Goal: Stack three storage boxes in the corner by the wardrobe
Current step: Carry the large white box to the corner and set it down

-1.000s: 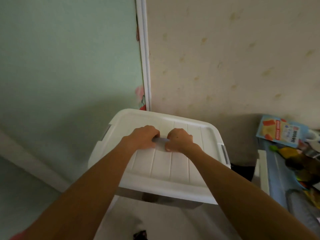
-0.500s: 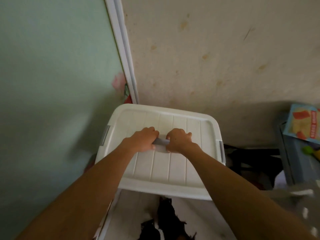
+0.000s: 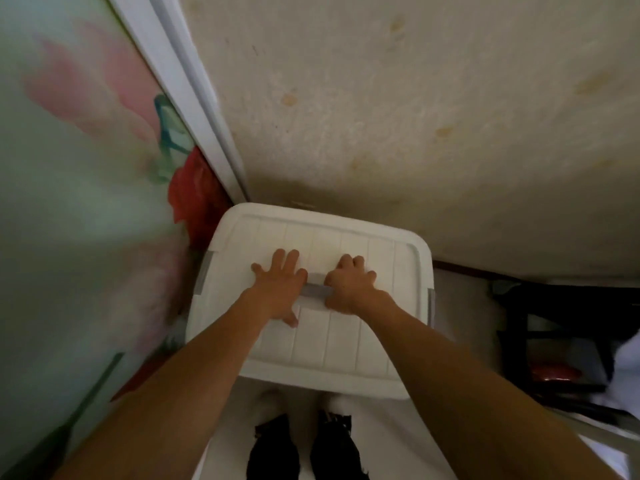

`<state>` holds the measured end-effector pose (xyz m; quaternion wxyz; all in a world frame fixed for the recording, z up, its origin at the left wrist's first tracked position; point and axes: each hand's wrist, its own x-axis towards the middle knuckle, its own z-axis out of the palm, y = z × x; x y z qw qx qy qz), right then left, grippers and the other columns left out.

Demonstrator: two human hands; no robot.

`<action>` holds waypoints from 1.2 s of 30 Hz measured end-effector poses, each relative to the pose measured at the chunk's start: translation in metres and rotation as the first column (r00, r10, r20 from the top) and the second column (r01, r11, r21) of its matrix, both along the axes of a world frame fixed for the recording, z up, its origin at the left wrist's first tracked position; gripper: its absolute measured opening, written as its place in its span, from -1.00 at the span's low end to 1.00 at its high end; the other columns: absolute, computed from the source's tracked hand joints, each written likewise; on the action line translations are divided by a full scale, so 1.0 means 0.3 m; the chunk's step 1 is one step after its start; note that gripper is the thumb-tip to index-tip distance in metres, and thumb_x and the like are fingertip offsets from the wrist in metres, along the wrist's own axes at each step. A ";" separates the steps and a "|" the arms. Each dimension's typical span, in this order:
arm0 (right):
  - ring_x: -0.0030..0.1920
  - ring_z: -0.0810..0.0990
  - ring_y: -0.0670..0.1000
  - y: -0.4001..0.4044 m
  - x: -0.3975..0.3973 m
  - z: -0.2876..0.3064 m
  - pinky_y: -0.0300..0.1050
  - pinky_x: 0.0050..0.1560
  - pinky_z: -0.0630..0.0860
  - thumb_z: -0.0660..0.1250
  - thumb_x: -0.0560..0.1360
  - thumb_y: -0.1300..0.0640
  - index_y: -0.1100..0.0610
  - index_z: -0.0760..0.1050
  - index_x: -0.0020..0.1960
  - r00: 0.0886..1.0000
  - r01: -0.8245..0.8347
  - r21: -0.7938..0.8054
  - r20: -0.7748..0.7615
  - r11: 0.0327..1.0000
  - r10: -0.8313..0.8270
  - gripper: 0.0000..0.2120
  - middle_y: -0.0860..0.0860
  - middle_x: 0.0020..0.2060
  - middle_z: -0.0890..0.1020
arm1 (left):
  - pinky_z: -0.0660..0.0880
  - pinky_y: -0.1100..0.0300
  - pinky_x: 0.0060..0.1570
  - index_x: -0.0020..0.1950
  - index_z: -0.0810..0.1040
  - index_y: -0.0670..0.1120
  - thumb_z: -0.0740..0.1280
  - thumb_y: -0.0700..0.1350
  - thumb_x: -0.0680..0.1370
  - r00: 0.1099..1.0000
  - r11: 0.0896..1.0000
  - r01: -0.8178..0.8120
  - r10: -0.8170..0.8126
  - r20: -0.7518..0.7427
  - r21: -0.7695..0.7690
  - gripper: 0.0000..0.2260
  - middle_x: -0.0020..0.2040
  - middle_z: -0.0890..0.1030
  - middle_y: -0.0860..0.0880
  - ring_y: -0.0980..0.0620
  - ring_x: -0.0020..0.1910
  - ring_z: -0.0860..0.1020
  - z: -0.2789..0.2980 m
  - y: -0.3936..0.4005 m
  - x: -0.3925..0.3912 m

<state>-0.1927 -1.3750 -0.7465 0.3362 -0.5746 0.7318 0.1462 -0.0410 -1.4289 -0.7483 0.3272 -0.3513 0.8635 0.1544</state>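
Note:
A white storage box [image 3: 346, 344] with a ribbed lid sits in the corner, between the flowered wardrobe door [image 3: 86, 202] on the left and the beige wall [image 3: 415, 116] behind. A grey handle [image 3: 316, 291] lies across the middle of the lid. My left hand [image 3: 277, 289] rests flat on the lid with its fingers spread, touching the handle's left end. My right hand [image 3: 351, 284] is curled around the handle's right end. Grey side clasps [image 3: 204, 273] show on both short sides. Whatever is under the box is hidden.
The wardrobe's white frame [image 3: 194, 109] runs down into the corner. My two feet in dark footwear [image 3: 301, 448] stand on the pale floor just in front of the box. Dark furniture with a red item [image 3: 554, 341] stands to the right.
The box has gone down and back into the corner while my view tilted downward. My left hand let go of the handle and spread flat; my right hand stays curled on it.

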 end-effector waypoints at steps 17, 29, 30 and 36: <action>0.45 -0.54 0.22 -0.076 -0.063 -1.023 0.52 0.33 -0.26 0.40 0.28 -0.39 -0.21 -0.05 0.51 0.991 -0.128 -0.063 0.034 0.990 0.131 -0.02 0.07 0.50 -0.45 | 0.08 -0.50 0.31 0.42 0.23 -0.08 0.47 0.12 0.40 0.997 0.997 -0.077 0.077 -0.017 0.000 -0.29 0.55 -0.20 -0.17 -0.30 0.52 -0.20 -0.973 -0.217 -0.008; 0.39 -0.60 0.24 -0.216 -0.107 -1.044 0.57 0.29 -0.26 0.53 0.13 -0.36 -0.21 -0.49 0.47 0.994 -0.098 -0.040 -0.042 0.994 0.096 0.37 0.06 0.41 -0.60 | 0.16 -0.47 0.29 0.43 0.22 0.01 0.50 0.14 0.35 0.996 0.997 -0.057 0.053 -0.069 -0.060 -0.24 0.55 -0.11 -0.15 -0.28 0.52 -0.16 -1.010 -0.346 -0.068; 0.41 -0.58 0.25 -0.216 -0.105 -1.037 0.57 0.30 -0.24 0.53 0.13 -0.36 -0.21 -0.49 0.47 0.994 -0.100 -0.025 -0.046 0.995 0.099 0.36 0.06 0.42 -0.58 | 0.17 -0.45 0.30 0.47 0.15 0.06 0.51 0.14 0.33 0.994 0.996 -0.069 0.064 -0.093 -0.051 -0.18 0.55 -0.09 -0.13 -0.26 0.53 -0.14 -1.006 -0.345 -0.063; 0.55 -0.27 0.22 -0.263 -0.141 -0.906 0.43 0.42 -0.06 0.53 0.33 -0.11 -0.15 -0.25 0.56 0.997 -0.003 0.054 0.083 0.999 -0.001 0.14 0.08 0.57 -0.27 | 0.13 -0.38 0.38 0.55 -0.03 0.05 0.51 0.00 0.40 0.969 0.969 -0.175 0.201 -0.142 0.176 -0.10 0.58 -0.15 -0.09 -0.15 0.56 -0.18 -0.889 -0.363 -0.064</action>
